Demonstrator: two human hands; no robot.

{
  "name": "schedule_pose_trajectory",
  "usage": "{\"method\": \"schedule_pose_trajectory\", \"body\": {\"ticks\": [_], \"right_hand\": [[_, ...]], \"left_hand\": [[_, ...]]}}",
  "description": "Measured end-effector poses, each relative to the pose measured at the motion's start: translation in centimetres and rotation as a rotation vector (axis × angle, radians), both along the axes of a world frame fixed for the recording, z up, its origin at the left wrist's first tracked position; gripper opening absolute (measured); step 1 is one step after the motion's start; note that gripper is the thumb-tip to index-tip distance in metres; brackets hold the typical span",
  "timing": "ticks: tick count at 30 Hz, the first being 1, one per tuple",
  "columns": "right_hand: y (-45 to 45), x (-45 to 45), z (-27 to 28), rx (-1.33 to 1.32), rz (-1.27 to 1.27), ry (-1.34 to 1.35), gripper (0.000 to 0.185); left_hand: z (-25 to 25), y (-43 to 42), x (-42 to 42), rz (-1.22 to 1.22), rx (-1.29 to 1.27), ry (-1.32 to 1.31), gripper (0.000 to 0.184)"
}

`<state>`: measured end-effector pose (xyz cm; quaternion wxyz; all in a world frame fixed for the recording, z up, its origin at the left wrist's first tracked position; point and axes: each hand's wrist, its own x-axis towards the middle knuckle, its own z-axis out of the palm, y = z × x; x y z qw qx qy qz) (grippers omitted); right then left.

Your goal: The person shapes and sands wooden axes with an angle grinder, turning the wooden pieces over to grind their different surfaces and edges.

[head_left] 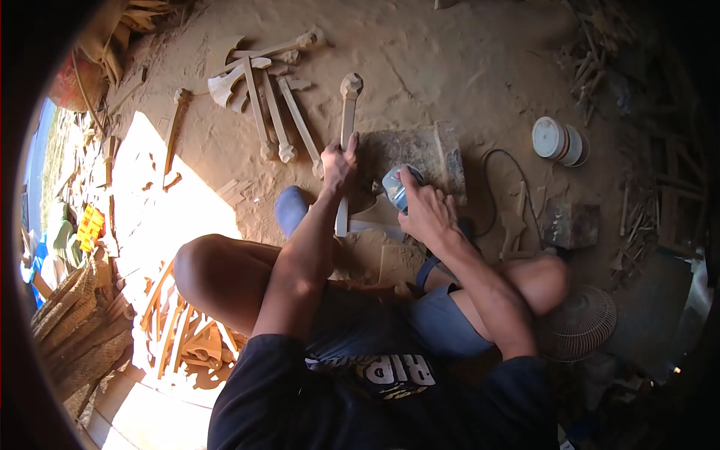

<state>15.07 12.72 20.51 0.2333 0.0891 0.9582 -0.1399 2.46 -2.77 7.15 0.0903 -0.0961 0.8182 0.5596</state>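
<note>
My left hand (340,161) is closed around a long wooden leg (351,101) with a carved, faceted knob at its far end. The leg stretches away from me, and its plain end comes out below my wrist. In my right hand (431,210) is a rounded blue-grey power sander (395,187), gripped from above; its underside is hidden. A gap separates the tool from the leg. Beneath and behind the sander lies a dusty dark block (409,148) with a wooden strip along its right part.
Several carved wooden legs (274,116) lie in a pile ahead to the left. A white bucket (550,139), a black cord (491,210) and a round fan guard (581,322) are on the right. Wood scraps (191,337) are heaped at my left knee. Sawdust covers the ground (450,67).
</note>
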Motion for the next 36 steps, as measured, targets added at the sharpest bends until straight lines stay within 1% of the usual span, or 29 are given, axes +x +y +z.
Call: {"method": "schedule_pose_trajectory", "body": {"ticks": [3, 6, 8, 15, 18, 21, 23, 26, 29, 30, 32, 33, 36], "right_hand": [[0.0, -0.4, 0.1, 0.019, -0.008, -0.036, 0.090], [0.4, -0.3, 0.7, -0.039, -0.028, 0.002, 0.090], [0.3, -0.3, 0.7, -0.080, -0.049, -0.035, 0.089], [0.1, -0.2, 0.1, -0.120, -0.039, -0.029, 0.088], [0.2, -0.5, 0.3, -0.088, -0.029, -0.056, 0.089], [0.3, -0.1, -0.7, -0.001, -0.015, 0.045, 0.090], [0.9, -0.5, -0.9, 0.027, -0.007, 0.047, 0.090], [1.6, -1.0, 0.7, 0.019, -0.058, 0.071, 0.091], [2.4, -1.1, 1.7, 0.019, -0.123, 0.107, 0.092], [2.5, -0.9, 1.8, 0.019, -0.140, 0.115, 0.092], [2.6, -0.7, 2.4, -0.028, -0.141, 0.096, 0.093], [2.6, -0.5, 2.6, -0.052, -0.144, 0.084, 0.093], [1.8, 0.2, 2.3, -0.037, -0.084, 0.040, 0.092]], "left_hand": [[-0.2, 0.1, 0.0, 0.000, 0.022, -0.017, 0.047], [-0.9, 0.1, -0.2, 0.009, 0.037, 0.003, 0.048], [-1.0, 0.2, -0.3, 0.024, 0.043, 0.005, 0.048], [-0.2, 0.3, -0.3, 0.009, 0.011, -0.042, 0.049], [-0.9, 0.3, -0.4, 0.007, -0.002, -0.005, 0.050], [-1.0, 0.3, -0.1, 0.013, 0.014, 0.044, 0.050], [-0.5, 0.6, 0.0, 0.029, 0.043, 0.068, 0.051], [-2.5, 0.4, -0.5, 0.065, -0.015, 0.033, 0.051], [-2.4, 0.6, -0.4, 0.138, 0.042, 0.016, 0.052], [-2.9, 0.8, -0.7, 0.190, 0.068, 0.071, 0.051], [-3.8, 0.9, -0.4, 0.302, 0.279, -0.035, 0.050], [-2.9, 1.3, -0.2, 0.355, 0.384, -0.089, 0.049], [-1.1, 1.1, 0.4, 0.287, 0.319, -0.190, 0.045]]}}
